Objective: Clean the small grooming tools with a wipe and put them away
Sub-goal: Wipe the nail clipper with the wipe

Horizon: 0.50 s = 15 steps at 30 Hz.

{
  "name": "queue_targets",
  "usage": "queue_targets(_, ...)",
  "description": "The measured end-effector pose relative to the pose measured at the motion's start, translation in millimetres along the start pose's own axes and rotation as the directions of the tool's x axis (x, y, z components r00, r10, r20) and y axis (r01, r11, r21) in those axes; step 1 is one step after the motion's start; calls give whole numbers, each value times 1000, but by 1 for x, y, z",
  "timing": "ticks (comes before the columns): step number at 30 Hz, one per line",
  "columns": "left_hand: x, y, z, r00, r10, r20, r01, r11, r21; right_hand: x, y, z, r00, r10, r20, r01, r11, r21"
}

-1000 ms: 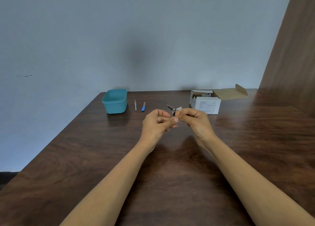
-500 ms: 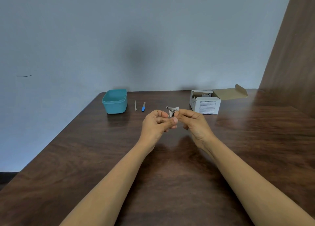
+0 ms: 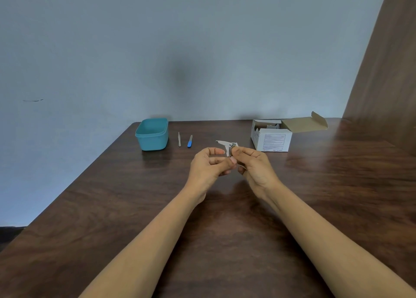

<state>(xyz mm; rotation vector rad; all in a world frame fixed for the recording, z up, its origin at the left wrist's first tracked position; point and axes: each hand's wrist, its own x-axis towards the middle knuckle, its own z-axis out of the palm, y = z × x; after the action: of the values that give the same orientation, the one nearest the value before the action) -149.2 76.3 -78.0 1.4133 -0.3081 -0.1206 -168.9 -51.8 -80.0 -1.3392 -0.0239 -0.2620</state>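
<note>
My right hand (image 3: 254, 165) pinches a small metal nail clipper (image 3: 227, 146) above the table's middle. Its lever is swung out and points left. My left hand (image 3: 209, 165) sits right beside it with loosely curled fingers, the thumb lifted clear of the clipper and the fingertips just under its lower end. No wipe is plainly visible in either hand. A thin grey tool (image 3: 179, 139) and a blue-handled file (image 3: 190, 141) lie side by side farther back. Left of them stands an open teal container (image 3: 152, 134).
An open white cardboard box (image 3: 271, 138) with its flap folded back stands at the back right of the dark wooden table (image 3: 225, 219). A brown panel rises along the right edge, and a grey wall stands behind.
The clipper's lever has swung open to the left. My left thumb, which pressed on the clipper before, has lifted off it. Both hands stayed in about the same place.
</note>
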Motion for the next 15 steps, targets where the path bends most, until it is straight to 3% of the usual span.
queue_targets(8,2,-3,1,1000,-17,1,17,993,119,-2,-2,0,998,-68,4,68,984,-167)
queue_targets(15,6,1,-6,998,-22,-61,24,999,36,-1,0,2,996,-82,22,85,959,-270)
